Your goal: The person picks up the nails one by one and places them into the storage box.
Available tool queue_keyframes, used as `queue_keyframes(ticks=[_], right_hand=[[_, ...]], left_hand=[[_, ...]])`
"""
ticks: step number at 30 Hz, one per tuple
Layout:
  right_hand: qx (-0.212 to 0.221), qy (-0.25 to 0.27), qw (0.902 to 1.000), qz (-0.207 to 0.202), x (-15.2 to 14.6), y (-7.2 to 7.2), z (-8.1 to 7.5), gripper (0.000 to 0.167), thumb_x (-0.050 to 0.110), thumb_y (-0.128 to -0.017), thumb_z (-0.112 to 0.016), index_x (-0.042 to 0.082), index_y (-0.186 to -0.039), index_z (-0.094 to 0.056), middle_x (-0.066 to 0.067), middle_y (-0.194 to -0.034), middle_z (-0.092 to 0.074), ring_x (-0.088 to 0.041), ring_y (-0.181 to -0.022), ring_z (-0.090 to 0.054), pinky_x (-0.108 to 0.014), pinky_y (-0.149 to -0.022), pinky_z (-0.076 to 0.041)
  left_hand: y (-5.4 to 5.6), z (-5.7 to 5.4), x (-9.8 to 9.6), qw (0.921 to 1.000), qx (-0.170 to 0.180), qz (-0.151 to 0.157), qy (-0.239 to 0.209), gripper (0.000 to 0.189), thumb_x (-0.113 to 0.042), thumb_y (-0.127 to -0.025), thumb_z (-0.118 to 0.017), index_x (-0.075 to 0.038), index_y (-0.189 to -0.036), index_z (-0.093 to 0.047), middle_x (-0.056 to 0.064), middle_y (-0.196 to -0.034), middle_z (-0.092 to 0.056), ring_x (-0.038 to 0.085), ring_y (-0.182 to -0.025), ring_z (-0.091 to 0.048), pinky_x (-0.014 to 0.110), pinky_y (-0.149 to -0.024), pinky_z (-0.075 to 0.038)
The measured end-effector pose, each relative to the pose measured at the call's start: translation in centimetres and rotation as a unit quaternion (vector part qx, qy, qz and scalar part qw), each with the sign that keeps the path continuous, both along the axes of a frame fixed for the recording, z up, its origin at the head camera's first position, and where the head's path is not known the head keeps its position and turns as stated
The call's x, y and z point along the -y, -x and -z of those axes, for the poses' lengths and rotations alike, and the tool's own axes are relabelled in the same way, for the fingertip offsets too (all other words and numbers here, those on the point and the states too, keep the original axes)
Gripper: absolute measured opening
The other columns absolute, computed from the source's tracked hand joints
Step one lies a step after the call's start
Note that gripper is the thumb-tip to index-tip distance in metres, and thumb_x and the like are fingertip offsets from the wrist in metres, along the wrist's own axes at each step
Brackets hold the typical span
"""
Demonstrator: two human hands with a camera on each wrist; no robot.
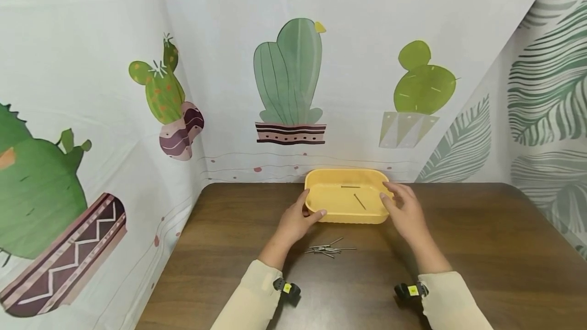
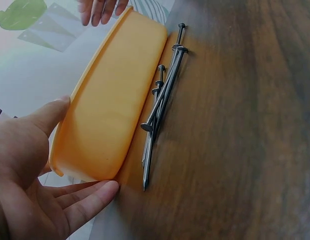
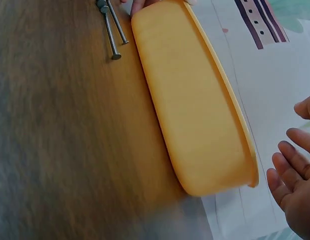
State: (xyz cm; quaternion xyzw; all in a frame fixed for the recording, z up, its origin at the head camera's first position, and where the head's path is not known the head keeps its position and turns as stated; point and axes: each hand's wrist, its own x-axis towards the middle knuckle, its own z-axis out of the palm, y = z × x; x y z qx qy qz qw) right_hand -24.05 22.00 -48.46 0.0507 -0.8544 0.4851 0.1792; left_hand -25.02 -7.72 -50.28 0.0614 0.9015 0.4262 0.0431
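Note:
A shallow yellow plastic basket (image 1: 348, 217) stands at the back of the table, with two nails (image 1: 359, 201) lying inside it. My left hand (image 1: 295, 220) holds its left end, thumb at the front rim and fingers round the corner; the left wrist view shows the fingertips (image 2: 110, 187) against its lower edge. At the other end is my right hand (image 1: 405, 210), its fingers loosely spread; in the right wrist view that hand (image 3: 297, 175) is apart from the basket. Several loose nails (image 1: 327, 249) lie in a pile on the table in front of the basket.
The brown wooden table (image 1: 220, 269) reaches back to a white cloth (image 1: 357, 65) printed with cacti, close behind the basket. More cloth hangs along the left side. A dark strap with a small camera (image 1: 286, 287) sits on each sleeved wrist.

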Motion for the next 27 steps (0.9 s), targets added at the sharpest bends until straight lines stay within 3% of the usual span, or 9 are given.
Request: queue_keyframes(ticks=[7,12,21,23,25,27], right_hand=[[0.023,0.006,0.9993,0.028,-1.0,-0.1,0.3,0.046,0.027,-0.102,-0.059,0.002,-0.14,-0.057,-0.019,-0.138,-0.053,-0.038,-0.123,-0.055,-0.055,-0.105,-0.047],[0.036,0.002,0.9989,0.03,-1.3,-0.2,0.4,0.047,0.028,-0.103,-0.059,0.0,-0.14,-0.056,-0.022,-0.14,-0.051,-0.043,-0.125,-0.054,-0.056,-0.106,-0.046],[0.054,-0.014,0.9977,0.038,-1.4,-0.2,1.2,0.047,0.028,-0.103,-0.058,-0.001,-0.14,-0.056,-0.023,-0.141,-0.049,-0.042,-0.126,-0.053,-0.055,-0.106,-0.046],[0.06,-0.019,0.9974,0.037,-1.5,-0.2,1.4,0.046,0.025,-0.102,-0.058,-0.002,-0.14,-0.055,-0.024,-0.141,-0.048,-0.043,-0.126,-0.054,-0.048,-0.104,-0.049],[0.065,-0.018,0.9971,0.035,-1.5,-0.1,1.6,0.047,0.023,-0.102,-0.058,-0.003,-0.141,-0.054,-0.025,-0.14,-0.047,-0.043,-0.124,-0.056,-0.03,-0.099,-0.053],[0.068,-0.014,0.9971,0.031,-1.4,0.0,1.7,0.047,0.021,-0.102,-0.058,-0.004,-0.141,-0.053,-0.026,-0.139,-0.046,-0.044,-0.121,-0.058,-0.012,-0.088,-0.05]], left_hand=[[-0.1,0.2,0.0,1.0,0.004,0.002,0.001,0.091,-0.063,-0.09,-0.065,-0.021,-0.161,-0.026,0.015,-0.142,-0.059,0.021,-0.117,-0.065,0.04,-0.097,-0.055],[0.0,0.2,0.0,1.0,0.003,0.002,0.002,0.091,-0.063,-0.09,-0.065,-0.022,-0.161,-0.026,0.015,-0.142,-0.059,0.022,-0.117,-0.066,0.04,-0.098,-0.054],[0.0,0.2,-0.1,1.0,0.006,0.001,0.002,0.09,-0.062,-0.09,-0.066,-0.023,-0.161,-0.025,0.014,-0.144,-0.058,0.021,-0.118,-0.065,0.04,-0.098,-0.054],[0.0,0.2,-0.1,1.0,0.006,0.001,0.003,0.091,-0.062,-0.09,-0.066,-0.022,-0.161,-0.025,0.014,-0.144,-0.058,0.021,-0.118,-0.065,0.04,-0.098,-0.054],[0.0,0.1,0.0,1.0,0.006,0.0,0.003,0.091,-0.062,-0.09,-0.066,-0.022,-0.161,-0.025,0.014,-0.144,-0.058,0.021,-0.118,-0.065,0.04,-0.098,-0.054],[0.0,0.1,0.0,1.0,0.006,0.0,0.003,0.091,-0.062,-0.09,-0.065,-0.022,-0.161,-0.025,0.013,-0.144,-0.058,0.02,-0.118,-0.065,0.039,-0.098,-0.054]])
